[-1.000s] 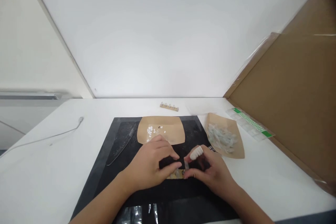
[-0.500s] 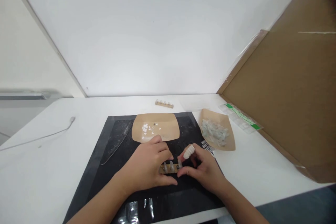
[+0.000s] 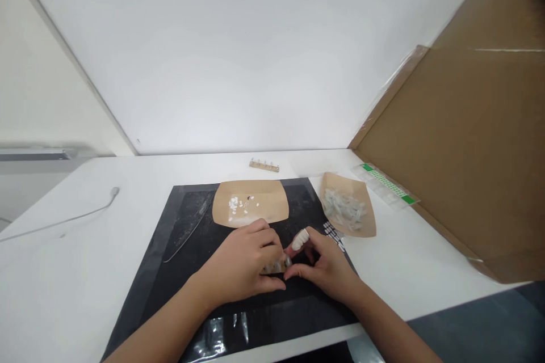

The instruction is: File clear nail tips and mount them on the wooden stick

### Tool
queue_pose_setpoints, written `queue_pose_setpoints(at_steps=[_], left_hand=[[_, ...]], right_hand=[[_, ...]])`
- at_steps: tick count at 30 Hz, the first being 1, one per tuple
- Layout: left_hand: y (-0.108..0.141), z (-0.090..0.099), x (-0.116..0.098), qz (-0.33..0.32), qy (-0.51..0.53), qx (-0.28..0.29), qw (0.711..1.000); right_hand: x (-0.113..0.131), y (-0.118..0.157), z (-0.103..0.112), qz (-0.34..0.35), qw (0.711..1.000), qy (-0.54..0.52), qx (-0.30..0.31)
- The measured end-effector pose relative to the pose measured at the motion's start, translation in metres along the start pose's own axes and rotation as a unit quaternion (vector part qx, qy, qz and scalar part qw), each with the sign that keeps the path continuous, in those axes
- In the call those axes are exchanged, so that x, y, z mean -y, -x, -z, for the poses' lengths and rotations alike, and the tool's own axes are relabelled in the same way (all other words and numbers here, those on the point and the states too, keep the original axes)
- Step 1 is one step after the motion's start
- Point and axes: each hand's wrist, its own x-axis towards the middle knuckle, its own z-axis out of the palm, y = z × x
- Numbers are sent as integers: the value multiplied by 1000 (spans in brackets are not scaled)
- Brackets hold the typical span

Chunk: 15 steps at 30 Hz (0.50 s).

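Observation:
My left hand (image 3: 242, 258) is closed around a small tan strip (image 3: 276, 267) low over the black mat (image 3: 191, 278). Several translucent nail tips stand along that strip, partly covered by the fingers. At its right end, my right hand (image 3: 327, 265) pinches a clear nail tip (image 3: 288, 261) between thumb and index finger. A white ribbed finger cover (image 3: 300, 239) wraps the right index fingertip. Whether the pinched tip is fixed to the strip is too small to tell.
A tan tray (image 3: 272, 198) with small white pieces lies behind my hands. To the right, another tan tray (image 3: 368, 222) holds many clear nail tips. White stickers (image 3: 334, 234) lie between. A second strip (image 3: 264, 166) stands farther back. Cardboard (image 3: 460, 153) walls the right side.
The strip has tilted, and its nail tips now lean and show less between my hands. My right hand has shifted slightly left, still at the strip's right end. The whole view moved slightly.

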Motion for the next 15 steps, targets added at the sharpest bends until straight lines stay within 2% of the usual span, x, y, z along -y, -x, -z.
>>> queue_pose_setpoints(at_steps=[9,15], left_hand=[[-2,-3,-7,-21,-38,10,999],[-1,-5,-9,-20,-43,7,999]], right_hand=[[-3,2,0,54,996,67,-6],[2,2,1,86,994,71,3]])
